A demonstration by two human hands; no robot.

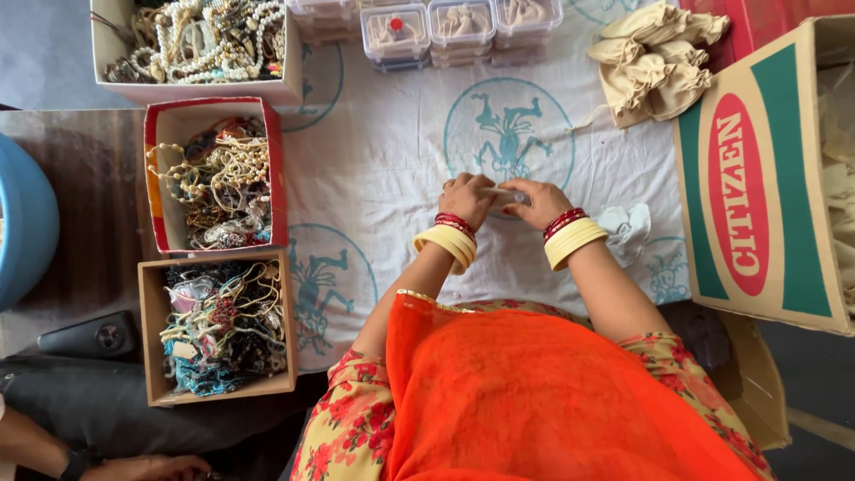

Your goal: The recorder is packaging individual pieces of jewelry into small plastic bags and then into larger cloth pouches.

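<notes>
Nearest the camera, both forearms reach forward from under an orange scarf and a red-flowered sleeve, each wrist stacked with wide cream bangles and thin red ones, and they converge over the middle of the white cloth printed with teal frog medallions (392, 160) that covers the floor. The left hand (465, 199) is curled palm-down with its fingers (456, 185) bent inward, and the right hand (537, 201) mirrors it, fingers (517, 189) pinched narrow; between them they hold a small clear plastic box (500, 193), mostly hidden, just above or on the cloth. Whether its lid is on I cannot tell. The likely slip, as I judge it, is the smooth little box twisting out of such a fingertip hold and spilling whatever it carries onto the cloth, where small pieces would be hard to find among the folds. A crumpled white cloth pouch (628, 230) lies just beside the right wrist and could be dragged by the bangles. To the left stand a brown cardboard box of dark tangled necklaces (223, 325), then a red-edged box of pearl and gold strands (216, 178), then a white box of bead chains (198, 40); a careless elbow could snag a loop. Farther off sit stacked clear lidded containers (461, 27), a heap of beige drawstring bags (659, 58), and a large green-and-red carton (757, 178) at right.
</notes>
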